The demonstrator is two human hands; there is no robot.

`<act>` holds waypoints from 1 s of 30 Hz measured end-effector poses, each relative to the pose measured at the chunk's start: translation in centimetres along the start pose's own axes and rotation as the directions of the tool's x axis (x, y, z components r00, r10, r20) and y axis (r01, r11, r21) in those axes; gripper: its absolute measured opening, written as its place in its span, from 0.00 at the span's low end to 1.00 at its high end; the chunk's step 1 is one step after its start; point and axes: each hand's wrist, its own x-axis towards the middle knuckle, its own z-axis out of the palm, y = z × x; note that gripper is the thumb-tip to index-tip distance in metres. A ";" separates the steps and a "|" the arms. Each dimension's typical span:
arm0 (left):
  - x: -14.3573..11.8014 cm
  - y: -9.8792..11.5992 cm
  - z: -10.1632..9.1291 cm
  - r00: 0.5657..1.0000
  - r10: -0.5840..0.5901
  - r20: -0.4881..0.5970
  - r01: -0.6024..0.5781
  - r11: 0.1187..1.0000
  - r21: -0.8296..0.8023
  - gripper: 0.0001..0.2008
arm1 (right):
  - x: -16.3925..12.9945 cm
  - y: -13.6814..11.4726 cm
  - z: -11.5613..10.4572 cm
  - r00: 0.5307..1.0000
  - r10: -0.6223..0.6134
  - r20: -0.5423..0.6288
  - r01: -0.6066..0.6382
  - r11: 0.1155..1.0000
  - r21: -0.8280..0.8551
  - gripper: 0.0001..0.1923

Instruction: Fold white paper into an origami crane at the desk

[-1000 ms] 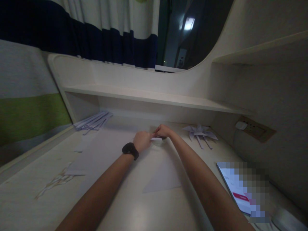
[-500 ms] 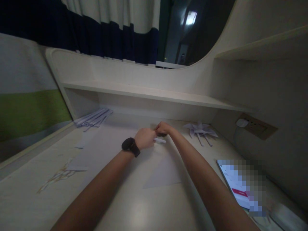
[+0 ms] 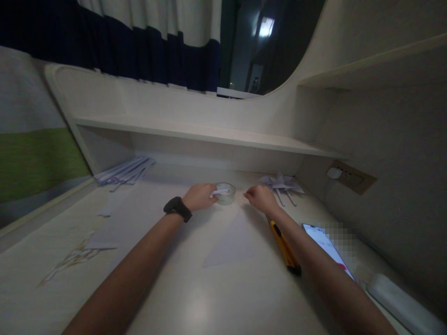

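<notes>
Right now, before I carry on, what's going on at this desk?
A person's left hand holds a small white paper piece by the clear tape roll, overlapping it in this view. The right hand, fingertips pinched together, is apart from the roll; whether it grips anything is too small to tell. A yellow cutter lies beside the right forearm, a paper sheet lies nearer the wearer, and paper pinwheels sit behind the right hand.

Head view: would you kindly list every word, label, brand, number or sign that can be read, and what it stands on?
No text can be read.
Lit smartphone with red on its screen: marks too small and blurred, partly pixelated.
Yellow-and-black utility knife, clear round tape roll and black wristwatch: no lettering can be made out.
</notes>
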 end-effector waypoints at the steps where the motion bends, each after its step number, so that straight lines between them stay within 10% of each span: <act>1: 0.0 -0.1 0.0 1.000 0.003 0.001 -0.003 1.000 -0.002 0.15 | -2.0 0.8 -0.4 1.000 0.031 -0.005 -0.031 0.991 -0.130 0.17; 8: 0.3 -0.8 0.3 1.000 0.005 -0.020 -0.004 0.998 0.055 0.14 | -11.5 3.9 -1.1 0.976 0.189 0.105 -0.136 0.914 -0.382 0.27; 19: 0.3 -0.9 0.0 0.999 0.046 -0.014 -0.045 0.996 0.080 0.16 | -10.4 3.8 -0.3 0.946 0.289 0.146 -0.248 0.937 -0.244 0.17; 30: 0.2 -0.7 -0.7 0.999 0.031 0.028 -0.030 0.999 -0.041 0.14 | -10.5 -5.3 -0.9 0.988 -0.102 0.117 0.111 0.991 -0.080 0.09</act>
